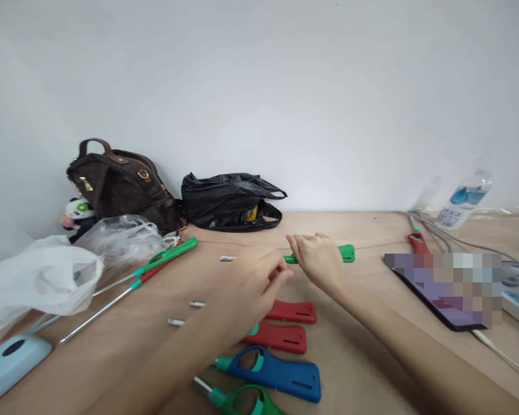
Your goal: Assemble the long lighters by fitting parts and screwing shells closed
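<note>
Both my hands are at a green lighter [348,253] lying crosswise near the back of the table, its metal tip to the left. My left hand [259,282] is curled over the lighter's shaft, fingers bent; whether it grips the shaft is hidden. My right hand [318,259] is closed round the green handle, whose end shows at the right. Nearer me lie two red lighters [292,312] [281,337], a blue lighter [285,374] and another green lighter [246,400], in a rough column, partly under my left forearm.
Black plastic bag [225,202] and brown backpack [125,190] stand against the wall. White bag [47,276] and more lighters [168,256] lie left. At right are a phone [441,300], a bottle [465,199], cables and a red lighter [418,242].
</note>
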`<state>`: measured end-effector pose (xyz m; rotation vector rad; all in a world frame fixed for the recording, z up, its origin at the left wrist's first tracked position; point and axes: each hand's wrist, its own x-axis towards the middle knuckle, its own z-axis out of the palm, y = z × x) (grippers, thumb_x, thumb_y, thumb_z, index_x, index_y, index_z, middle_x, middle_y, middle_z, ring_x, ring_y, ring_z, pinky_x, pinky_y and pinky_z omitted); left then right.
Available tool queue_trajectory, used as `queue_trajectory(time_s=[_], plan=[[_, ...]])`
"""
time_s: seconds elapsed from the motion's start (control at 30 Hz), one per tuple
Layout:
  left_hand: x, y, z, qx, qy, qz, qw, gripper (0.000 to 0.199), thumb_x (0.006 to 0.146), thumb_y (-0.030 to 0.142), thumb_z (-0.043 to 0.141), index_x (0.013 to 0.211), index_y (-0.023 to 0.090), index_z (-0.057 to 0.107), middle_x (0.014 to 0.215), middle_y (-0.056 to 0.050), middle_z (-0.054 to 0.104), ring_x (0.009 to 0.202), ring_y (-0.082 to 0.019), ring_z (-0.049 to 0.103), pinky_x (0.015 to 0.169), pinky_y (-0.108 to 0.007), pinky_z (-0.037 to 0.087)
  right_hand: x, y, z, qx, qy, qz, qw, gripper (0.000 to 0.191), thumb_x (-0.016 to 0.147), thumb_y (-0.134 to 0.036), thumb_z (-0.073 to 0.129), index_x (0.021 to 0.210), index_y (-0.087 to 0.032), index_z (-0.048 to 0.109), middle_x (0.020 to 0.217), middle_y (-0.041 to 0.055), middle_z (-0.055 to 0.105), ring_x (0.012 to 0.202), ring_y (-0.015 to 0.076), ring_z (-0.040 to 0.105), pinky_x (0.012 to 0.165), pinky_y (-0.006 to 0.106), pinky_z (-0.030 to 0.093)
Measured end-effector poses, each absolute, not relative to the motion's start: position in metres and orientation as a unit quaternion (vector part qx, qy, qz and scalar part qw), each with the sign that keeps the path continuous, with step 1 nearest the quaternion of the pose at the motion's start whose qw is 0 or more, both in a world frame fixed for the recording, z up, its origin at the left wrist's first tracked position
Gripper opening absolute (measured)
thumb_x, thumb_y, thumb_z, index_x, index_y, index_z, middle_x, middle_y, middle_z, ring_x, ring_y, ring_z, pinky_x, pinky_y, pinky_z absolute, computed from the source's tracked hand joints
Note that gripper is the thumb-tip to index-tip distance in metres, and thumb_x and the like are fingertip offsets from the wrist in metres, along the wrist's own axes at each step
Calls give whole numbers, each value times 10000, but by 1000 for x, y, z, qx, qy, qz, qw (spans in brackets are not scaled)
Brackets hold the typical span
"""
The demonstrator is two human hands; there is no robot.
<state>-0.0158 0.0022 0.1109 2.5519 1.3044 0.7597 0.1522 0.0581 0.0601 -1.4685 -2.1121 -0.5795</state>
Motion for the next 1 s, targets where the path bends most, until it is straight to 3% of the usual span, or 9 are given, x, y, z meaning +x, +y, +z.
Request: queue_trajectory(time_s=[0.1, 0.2, 0.3, 0.5, 0.67, 0.83, 1.0], plan=[[-27, 11, 129, 866, 465, 180, -30, 160, 895, 278, 521, 841, 162, 618, 911, -72, 653, 893, -247, 555, 803, -361, 401, 152, 58, 59, -503, -779, -256, 273, 415, 991, -271, 399, 677, -164, 648, 614, 65, 702, 518, 170, 610, 635, 299, 312], [-31, 23, 131, 874, 480, 78, -3, 196, 903, 333, 546, 891, 166, 649, 972, -81, 691, 969, -273, 590, 860, -383, 403, 150, 56, 59, -472, -779, -287, 296, 413, 980, -255, 422, 632, -167, 626, 585, 51, 689, 509, 161, 606, 638, 304, 300], [-31, 25, 130, 887, 459, 51, 31, 197, 924, 333, 525, 900, 193, 661, 991, -60, 708, 980, -258, 617, 878, -357, 396, 149, 56, 57, -445, -782, -306, 312, 399, 970, -239, 442, 618, -168, 618, 565, 34, 677, 519, 162, 611, 632, 311, 284], [-26, 15, 139, 884, 464, 28, 48, 215, 938, 248, 465, 828, 187, 638, 848, -41, 703, 829, -227, 628, 754, -298, 393, 147, 55, 56, -431, -775, -335, 318, 387, 963, -237, 453, 622, -165, 621, 562, 33, 671, 509, 172, 604, 640, 321, 278], [-20, 20, 122, 869, 492, 47, 36, 281, 929, 259, 456, 677, 179, 549, 675, -18, 620, 649, -191, 553, 611, -277, 325, 142, 49, 59, -435, -779, -323, 316, 405, 976, -230, 424, 622, -172, 612, 573, 33, 675, 526, 180, 612, 634, 325, 273], [-22, 29, 94, 862, 478, 126, 114, 271, 919, 216, 424, 663, 190, 508, 612, 0, 576, 603, -175, 540, 600, -270, 341, 140, 48, 59, -436, -777, -324, 319, 387, 965, -210, 441, 623, -165, 615, 575, 35, 676, 536, 181, 620, 640, 326, 282], [-21, 31, 87, 861, 466, 154, 135, 181, 912, 214, 441, 788, 183, 569, 806, -40, 684, 729, -203, 608, 646, -277, 386, 140, 49, 57, -437, -774, -326, 322, 391, 964, -200, 436, 618, -164, 615, 575, 42, 680, 547, 182, 621, 641, 323, 285]])
